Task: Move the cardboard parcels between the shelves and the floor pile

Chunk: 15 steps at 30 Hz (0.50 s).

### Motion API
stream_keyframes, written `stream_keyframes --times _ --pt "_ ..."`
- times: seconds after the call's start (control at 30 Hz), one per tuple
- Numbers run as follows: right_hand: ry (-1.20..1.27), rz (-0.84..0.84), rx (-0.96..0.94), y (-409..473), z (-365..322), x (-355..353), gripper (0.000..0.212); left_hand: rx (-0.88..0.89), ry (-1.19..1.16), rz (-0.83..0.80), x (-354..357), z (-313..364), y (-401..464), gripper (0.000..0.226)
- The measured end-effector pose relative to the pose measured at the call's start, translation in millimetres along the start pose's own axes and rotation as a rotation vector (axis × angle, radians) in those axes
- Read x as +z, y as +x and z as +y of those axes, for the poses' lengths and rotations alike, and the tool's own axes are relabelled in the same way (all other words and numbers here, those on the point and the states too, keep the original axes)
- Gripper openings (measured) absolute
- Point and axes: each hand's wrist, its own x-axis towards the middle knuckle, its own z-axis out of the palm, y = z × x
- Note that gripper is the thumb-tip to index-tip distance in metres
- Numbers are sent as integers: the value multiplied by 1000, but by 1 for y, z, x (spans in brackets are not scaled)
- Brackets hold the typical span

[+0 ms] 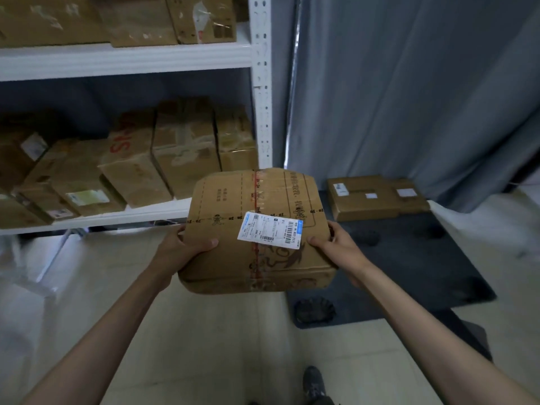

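I hold a flat brown cardboard parcel (233, 258) with a white shipping label and red tape in front of me, above the floor. My left hand (184, 247) grips its left edge, thumb on top. My right hand (336, 244) grips its right edge the same way. The white metal shelves (125, 61) stand to the left, with several cardboard parcels (181, 147) on the lower level and more on the upper one. Two flat parcels (377, 197) lie on the floor to the right, on a dark pallet (409, 264).
A grey curtain (409, 92) hangs behind the pallet on the right. The shelf's perforated white upright (261, 83) stands just behind the held parcel. Pale tiled floor (222, 346) lies below me, and my dark shoe (314, 384) shows at the bottom.
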Motion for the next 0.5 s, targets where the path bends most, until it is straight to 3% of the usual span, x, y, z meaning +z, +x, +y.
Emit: stream_keyframes --times 0.13,0.5 --pt "36 78 41 -5 27 -54 64 -9 42 -64 59 16 11 106" --pt "97 216 116 8 87 -201 62 -15 84 -168 227 59 29 91"
